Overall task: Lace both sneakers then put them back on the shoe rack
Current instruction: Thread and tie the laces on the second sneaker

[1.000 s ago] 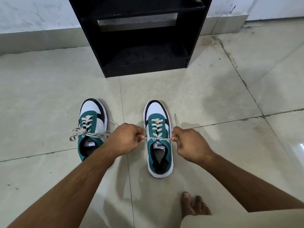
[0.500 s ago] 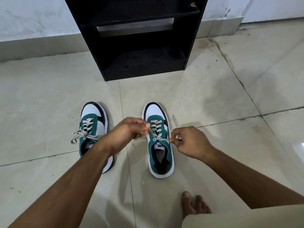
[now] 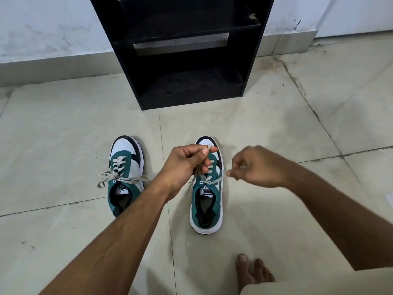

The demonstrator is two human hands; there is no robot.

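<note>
- Left sneaker (image 3: 125, 175), on the floor (image 3: 63, 135) left of centre, toe toward the shoe rack (image 3: 182, 50): laced through the eyelets, its lace ends (image 3: 106, 177) splayed loose to either side with no bow visible. Risk: carried like this, the free ends may drag, catch under the sole, or slip back through the top eyelets.
- Left hand (image 3: 187, 160), over the forepart of the right sneaker (image 3: 207, 188): fingers curled, pinching one strand of the lace (image 3: 217, 179), which also wraps the forefinger. Risk: the strand wound on the finger may snag on release and pull the crossing slack.
- Right hand (image 3: 255, 167), just right of that sneaker, motion-blurred: fingertips pinch the other strand, drawn taut from the top eyelet. Risk: uneven tension between the two hands could leave one end short, or tip the light shoe sideways, since nothing holds it down.
- Shoe rack, well beyond both sneakers, lower shelf open. Judgement: the knot on the right sneaker appears unfinished; shelving is premature.
</note>
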